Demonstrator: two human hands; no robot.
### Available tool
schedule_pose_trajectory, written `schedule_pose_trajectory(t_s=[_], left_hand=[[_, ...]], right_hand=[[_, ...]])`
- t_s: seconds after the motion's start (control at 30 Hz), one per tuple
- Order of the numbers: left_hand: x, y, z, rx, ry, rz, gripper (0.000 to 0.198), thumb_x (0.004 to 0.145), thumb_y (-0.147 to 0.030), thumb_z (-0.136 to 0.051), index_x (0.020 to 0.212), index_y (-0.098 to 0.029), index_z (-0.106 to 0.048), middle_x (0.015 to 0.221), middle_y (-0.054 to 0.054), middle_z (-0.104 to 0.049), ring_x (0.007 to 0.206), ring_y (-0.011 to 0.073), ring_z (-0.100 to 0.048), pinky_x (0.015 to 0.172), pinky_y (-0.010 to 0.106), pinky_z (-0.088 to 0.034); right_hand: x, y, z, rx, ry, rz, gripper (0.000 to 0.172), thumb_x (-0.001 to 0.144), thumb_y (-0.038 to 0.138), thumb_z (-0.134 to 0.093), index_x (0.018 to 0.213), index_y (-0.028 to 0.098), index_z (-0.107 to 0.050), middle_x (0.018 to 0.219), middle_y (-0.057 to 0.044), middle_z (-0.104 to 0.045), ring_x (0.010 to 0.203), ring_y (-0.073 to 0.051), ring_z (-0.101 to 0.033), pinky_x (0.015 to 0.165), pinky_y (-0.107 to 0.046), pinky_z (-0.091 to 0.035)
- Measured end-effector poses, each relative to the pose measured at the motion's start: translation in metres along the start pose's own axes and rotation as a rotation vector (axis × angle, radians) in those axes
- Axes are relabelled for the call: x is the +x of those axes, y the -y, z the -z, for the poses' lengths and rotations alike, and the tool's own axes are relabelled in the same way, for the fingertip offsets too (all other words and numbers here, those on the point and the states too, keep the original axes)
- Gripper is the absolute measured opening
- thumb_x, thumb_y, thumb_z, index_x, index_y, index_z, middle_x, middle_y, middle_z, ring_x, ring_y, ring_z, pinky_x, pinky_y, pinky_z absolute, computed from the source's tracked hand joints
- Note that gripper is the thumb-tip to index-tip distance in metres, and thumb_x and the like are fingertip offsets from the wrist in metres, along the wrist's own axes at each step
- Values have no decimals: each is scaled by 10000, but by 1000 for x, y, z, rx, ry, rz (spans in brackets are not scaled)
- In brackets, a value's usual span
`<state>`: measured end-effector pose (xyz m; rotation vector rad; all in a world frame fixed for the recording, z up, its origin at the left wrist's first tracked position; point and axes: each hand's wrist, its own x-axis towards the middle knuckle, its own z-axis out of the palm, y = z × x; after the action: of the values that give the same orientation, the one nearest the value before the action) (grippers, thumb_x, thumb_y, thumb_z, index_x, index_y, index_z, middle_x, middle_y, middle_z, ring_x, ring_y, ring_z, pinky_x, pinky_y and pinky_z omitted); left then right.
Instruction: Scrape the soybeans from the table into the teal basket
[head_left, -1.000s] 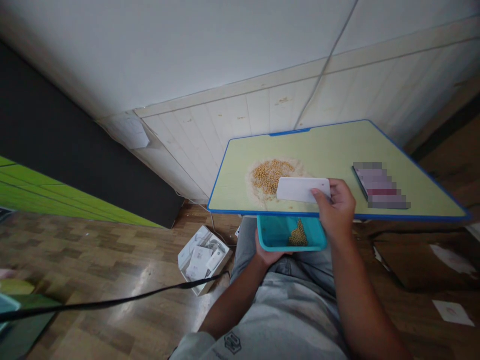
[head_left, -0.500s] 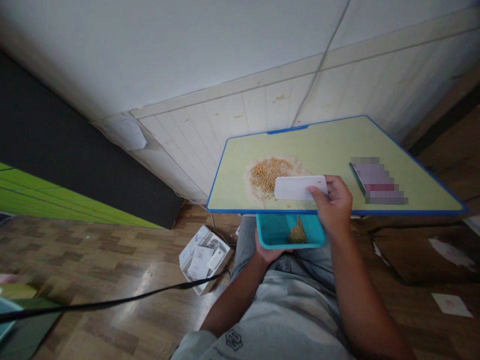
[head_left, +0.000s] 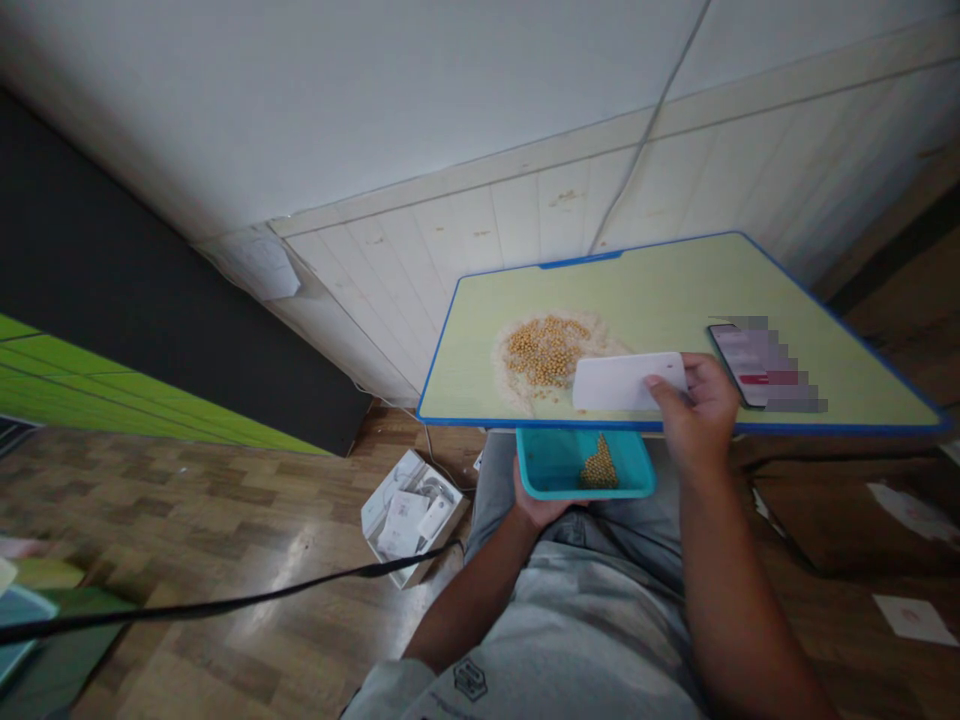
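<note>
Pinches flat white card in right hand, now shifted rightward, exposing more golden beans, and grips turquoise plastic tub with left hand.

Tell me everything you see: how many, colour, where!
Table: one, pale green, right
Tub: one, turquoise, near table edge
Beans: many, yellow, on table, in tub
Grains: many, whitish, around table's beans
Card: one, white, beside beans
Phone: one, dark, on table
Wall: one, white, behind table
Cable: one, grey, wall
Floor: one, brown, below
Box: one, white, floor left
Cardboard: one, brown, lower right
Papers: at least two, white, wall, floor
Strap: one, black, lower left
Cabinet: one, black-green, left
Blurry items: several, green-blue, lower left
Clothes: two, grey, bottom
Left hand: one, bare, holding tub
Right hand: one, bare, holding card
</note>
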<state>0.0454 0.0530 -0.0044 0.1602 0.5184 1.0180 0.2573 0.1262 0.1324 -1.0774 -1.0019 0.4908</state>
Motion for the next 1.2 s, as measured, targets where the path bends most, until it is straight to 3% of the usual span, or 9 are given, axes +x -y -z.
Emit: schedule_pose_trajectory(t_s=[0.17, 0.3, 0.4, 0.57, 0.7, 0.93, 1.03, 1.2], left_hand=[[-1, -1, -13, -21, -40, -11, 766, 1056, -677, -372, 1505, -199, -768, 1814, 143, -569, 1736, 464, -411, 1426, 758, -204], [-2, -1, -21, -29, -87, -12, 765, 1090, -647, -306, 1416, -187, -823, 1743, 136, -651, 1724, 459, -441, 1444, 740, -196], [-3, 0, -29, -44, -111, -2, 754, 1100, -618, -316, 1464, -160, -792, 1758, 154, -628, 1730, 469, -433, 1441, 750, -202], [-2, -1, -41, -72, -98, -27, 729, 1134, -572, -293, 1543, -155, -729, 1788, 139, -594, 1758, 410, -412, 1468, 683, -213], [0, 1, -34, -78, -107, -12, 764, 1136, -581, -237, 1582, -170, -702, 1803, 122, -580, 1746, 422, -428, 1467, 710, -206], [4, 5, -7, -45, -62, -6, 830, 1087, -689, -307, 1654, -182, -639, 1818, 169, -557, 1747, 471, -394, 1437, 755, -188], [6, 6, -6, -37, 0, -21, 859, 1087, -712, -306, 1704, -188, -591, 1873, 148, -479, 1759, 470, -373, 1439, 751, -197], [5, 6, -9, -54, -56, -24, 869, 1101, -679, -259, 1763, -166, -494, 1899, 178, -420, 1745, 474, -399, 1426, 769, -195]], right_hand=[[-3, 0, 0, 37, 66, -50, 273, 752, 390, -874, 912, 255, -699, 814, 1, -732, 739, -228, -668, 635, -321, -508], [-8, 4, -7, 36, 47, -30, 277, 797, 394, -871, 947, 257, -682, 852, 1, -754, 793, -229, -706, 692, -326, -545], [-11, 5, -13, 36, 40, -3, 282, 827, 399, -866, 970, 253, -671, 864, 1, -750, 813, -227, -720, 722, -324, -552], [-13, 4, -16, 20, 87, 6, 251, 845, 384, -846, 985, 250, -687, 874, 4, -755, 819, -220, -726, 722, -314, -551], [-12, 2, -14, 26, 108, 18, 234, 847, 371, -845, 979, 244, -699, 872, 2, -752, 808, -221, -724, 714, -309, -546], [-11, 4, -12, 44, 114, -8, 240, 820, 379, -852, 955, 245, -705, 866, 0, -753, 812, -223, -717, 720, -308, -545], [-12, 6, -11, 38, 124, -24, 243, 804, 384, -850, 944, 244, -710, 858, 0, -752, 803, -221, -708, 712, -306, -540], [-13, 9, -10, 35, 137, -42, 248, 791, 386, -850, 935, 246, -706, 845, 6, -740, 785, -214, -689, 691, -298, -529]])
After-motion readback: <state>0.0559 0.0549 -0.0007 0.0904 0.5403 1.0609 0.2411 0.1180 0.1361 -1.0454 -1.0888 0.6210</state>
